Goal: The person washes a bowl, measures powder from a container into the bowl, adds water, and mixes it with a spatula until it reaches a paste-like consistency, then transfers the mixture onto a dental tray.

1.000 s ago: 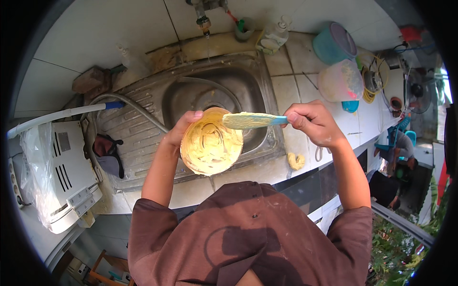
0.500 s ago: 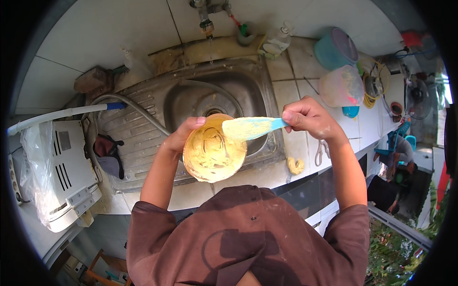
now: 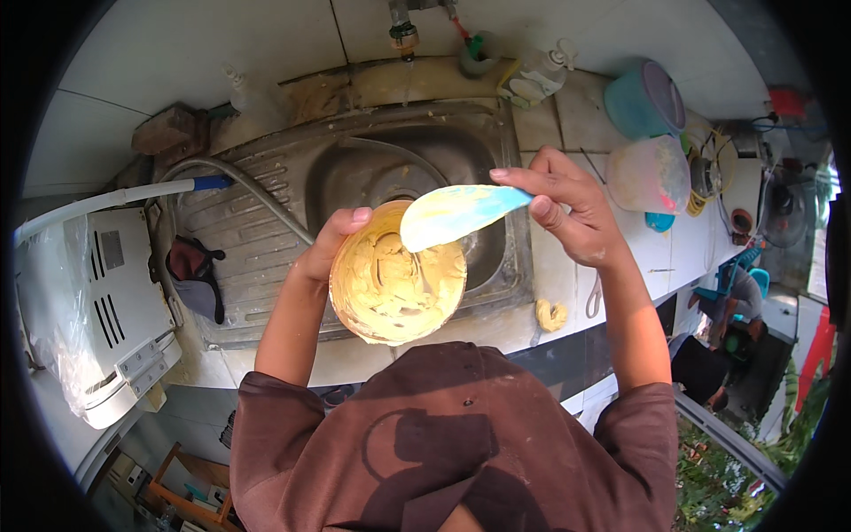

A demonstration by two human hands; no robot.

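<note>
My left hand (image 3: 335, 246) is closed around the left side of a round tub (image 3: 346, 306), thumb on its rim, and tilts its mouth toward me. Thick yellow paste (image 3: 397, 277) coats the inside of the tub. Between the thumb and fingers of my right hand (image 3: 574, 208), a light-blue spatula (image 3: 461, 215) is gripped by its narrow end. Yellow smears cover its broad blade, which hangs over the far right part of the tub's mouth. Whether the blade touches the rim, I cannot tell.
Beyond the tub lies a steel sink (image 3: 324, 182) under a tap (image 3: 403, 35). A grey hose (image 3: 275, 204) crosses the drainboard near a dark cloth item (image 3: 193, 277). Plastic containers (image 3: 651, 173) and a yellow lump (image 3: 551, 315) lie rightward; a white appliance (image 3: 124, 301) stands left. Another person (image 3: 745, 293) is far right.
The spatula's blade has turned and now slants down to the left, showing more blue. My right hand has shifted slightly upward with changed finger positions. The left hand still holds the tub.
</note>
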